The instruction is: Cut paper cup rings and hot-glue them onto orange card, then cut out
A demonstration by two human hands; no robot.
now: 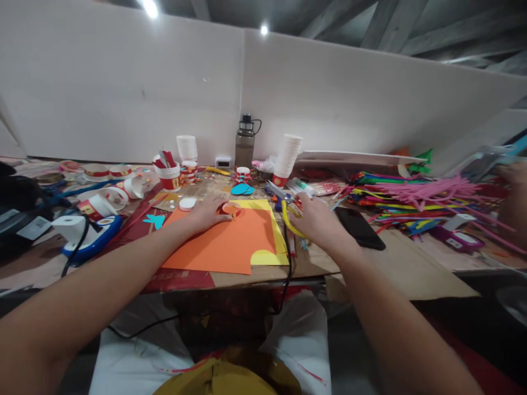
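My left hand (208, 213) lies on an orange paper sheet (224, 244), its fingers curled against a small round orange-and-red ring (231, 209) at the sheet's far edge. A yellow sheet (274, 241) lies under the orange one, with a rounded yellow corner at the front. My right hand (315, 219) is closed round the yellow handle of a pair of scissors (288, 216), just right of the sheets. A black phone (359, 227) lies beside that hand.
Stacks of white paper cups (288, 156), a grey water bottle (245, 141), cut red-and-white cups (168, 175) and a heap of coloured pipe cleaners (415, 197) crowd the table. A blue-and-white tool (84, 236) with a black cable sits left. Another person's hand (514, 192) shows at far right.
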